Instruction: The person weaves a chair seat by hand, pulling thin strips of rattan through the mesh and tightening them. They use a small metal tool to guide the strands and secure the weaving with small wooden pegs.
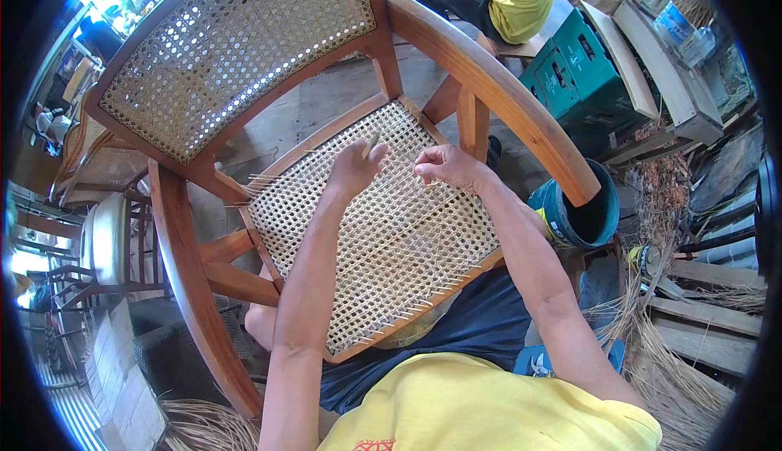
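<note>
A wooden armchair stands before me, its seat [383,239] woven of pale cane in an open lattice. Loose cane ends stick out along the seat's front and left edges. My left hand [356,168] is closed over the middle of the weave, and a short, tan, stick-like tool [371,143] juts up between thumb and fingers. To its right, my right hand [450,166] pinches thumb and fingertips together just above the seat; whatever lies between them is too small to make out. The caned backrest [244,52] rises at the far side, beyond both hands.
The chair's curved right arm [497,85] runs close past my right hand. Beyond it are a dark green bucket [599,207] and green crates [570,68]. Another person [513,3] in yellow sits behind. Loose cane strands [660,353] lie at right; more chairs [106,239] stand left.
</note>
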A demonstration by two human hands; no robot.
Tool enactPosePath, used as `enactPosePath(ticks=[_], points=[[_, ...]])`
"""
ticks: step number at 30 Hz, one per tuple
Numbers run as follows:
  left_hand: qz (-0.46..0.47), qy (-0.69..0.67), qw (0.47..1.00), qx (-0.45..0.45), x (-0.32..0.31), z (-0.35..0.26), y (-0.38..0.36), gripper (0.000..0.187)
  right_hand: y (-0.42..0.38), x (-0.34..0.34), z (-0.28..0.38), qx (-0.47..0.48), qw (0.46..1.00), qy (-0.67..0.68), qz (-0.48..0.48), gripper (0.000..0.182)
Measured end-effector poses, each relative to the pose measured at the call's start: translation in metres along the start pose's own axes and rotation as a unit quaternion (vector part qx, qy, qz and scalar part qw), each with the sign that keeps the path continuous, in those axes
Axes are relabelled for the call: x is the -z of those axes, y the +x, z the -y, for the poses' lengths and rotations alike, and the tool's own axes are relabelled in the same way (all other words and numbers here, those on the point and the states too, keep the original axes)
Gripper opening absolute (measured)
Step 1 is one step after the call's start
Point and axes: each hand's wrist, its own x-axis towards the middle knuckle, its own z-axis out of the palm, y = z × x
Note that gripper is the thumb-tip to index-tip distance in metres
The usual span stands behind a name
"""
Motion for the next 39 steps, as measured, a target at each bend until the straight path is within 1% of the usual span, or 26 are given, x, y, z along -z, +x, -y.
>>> enactPosePath(ticks=[1, 3, 4, 6, 7, 9, 10, 12, 14, 16, 18, 19, 20, 21, 22, 24, 25, 27, 28, 30, 31, 33, 35, 37, 38, 39], points=[[0.0, 0.001, 1.0, 0.0, -0.002, 0.004, 0.001, 0.04, -0.001, 0.0, 0.002, 0.001, 1.0, 0.001, 0.0, 0.021], [0.08, 0.048, 0.994, 0.054, -0.007, 0.01, 0.002, 0.045, -0.003, 0.001, 0.008, -0.002, 0.999, 0.024, -0.03, 0.014], [0.08, 0.049, 0.994, 0.054, -0.007, 0.01, 0.0, 0.045, -0.001, 0.004, 0.004, -0.002, 0.999, 0.025, -0.031, 0.014], [0.183, 0.051, 0.979, 0.079, -0.01, 0.008, -0.003, 0.041, 0.003, 0.01, -0.003, -0.063, 0.997, 0.039, -0.032, 0.018], [0.183, 0.051, 0.979, 0.078, -0.012, 0.007, -0.003, 0.041, -0.001, 0.008, 0.002, -0.063, 0.997, 0.039, -0.033, 0.018], [0.205, 0.105, 0.972, 0.052, -0.015, 0.005, -0.004, 0.044, -0.009, 0.003, 0.012, -0.124, 0.991, 0.035, -0.039, 0.011], [0.216, 0.132, 0.967, 0.04, -0.016, 0.005, -0.005, 0.046, -0.006, 0.004, 0.005, -0.125, 0.991, 0.035, -0.039, 0.011], [0.206, 0.126, 0.97, 0.038, -0.024, 0.01, 0.0, 0.048, 0.005, 0.005, -0.016, -0.105, 0.994, 0.0, -0.034, 0.009], [0.228, 0.18, 0.956, 0.029, -0.031, 0.015, 0.008, 0.04, 0.004, 0.005, -0.012, -0.109, 0.993, -0.024, -0.025, 0.009], [0.228, 0.167, 0.959, 0.03, -0.033, 0.01, 0.005, 0.038, 0.003, 0.002, -0.004, -0.112, 0.992, -0.047, -0.014, 0.008], [0.226, 0.153, 0.961, 0.03, -0.032, -0.004, -0.005, 0.037, -0.001, 0.0, 0.011, -0.167, 0.981, -0.097, -0.028, 0.007], [0.231, 0.152, 0.961, 0.007, -0.033, -0.008, -0.009, 0.036, 0.001, 0.003, 0.011, -0.167, 0.981, -0.098, -0.029, 0.007], [0.236, 0.152, 0.96, -0.015, -0.037, -0.011, -0.015, 0.035, 0.002, 0.006, 0.01, -0.192, 0.976, -0.094, -0.042, 0.007], [0.193, 0.177, 0.962, -0.081, -0.048, -0.005, -0.022, 0.035, 0.004, 0.007, 0.008, -0.216, 0.971, -0.088, -0.053, 0.007], [0.192, 0.177, 0.962, -0.081, -0.05, -0.009, -0.031, 0.035, 0.004, 0.007, 0.006, -0.215, 0.971, -0.089, -0.053, 0.007], [0.194, 0.191, 0.957, -0.1, -0.051, -0.016, -0.047, 0.036, 0.004, 0.007, -0.002, -0.139, 0.986, -0.073, -0.048, 0.007], [0.196, 0.165, 0.962, -0.097, -0.052, -0.013, -0.053, 0.036, 0.005, 0.007, -0.008, -0.14, 0.986, -0.073, -0.047, 0.007], [0.187, 0.158, 0.966, -0.09, -0.053, -0.003, -0.061, 0.036, 0.008, 0.007, -0.018, -0.092, 0.991, -0.075, -0.064, 0.012], [0.177, 0.151, 0.969, -0.084, -0.054, 0.0, -0.063, 0.037, 0.008, 0.005, -0.019, -0.092, 0.991, -0.074, -0.063, 0.012], [0.178, 0.137, 0.972, -0.067, -0.056, 0.007, -0.063, 0.038, 0.006, 0.002, -0.018, -0.031, 0.97, -0.221, -0.096, 0.015], [0.175, 0.117, 0.974, -0.083, -0.057, 0.012, -0.062, 0.037, 0.005, -0.002, -0.016, -0.03, 0.97, -0.221, -0.095, 0.015], [0.171, 0.099, 0.975, -0.099, -0.06, 0.019, -0.057, 0.036, 0.001, -0.007, -0.012, -0.007, 0.942, -0.308, -0.132, 0.019], [0.148, 0.134, 0.98, 0.017, -0.053, 0.01, -0.052, 0.035, 0.007, -0.008, -0.025, -0.015, 0.94, -0.313, -0.138, 0.019], [0.128, 0.136, 0.982, 0.026, -0.05, 0.01, -0.042, 0.035, 0.005, -0.012, -0.03, -0.024, 0.937, -0.319, -0.143, 0.02], [0.105, 0.136, 0.984, 0.035, -0.049, 0.011, -0.036, 0.035, 0.0, -0.018, -0.029, 0.0, 0.922, -0.347, -0.173, 0.018], [0.101, 0.143, 0.985, 0.005, -0.051, 0.017, -0.028, 0.035, -0.003, -0.022, -0.027, 0.025, 0.904, -0.375, -0.203, 0.016]])
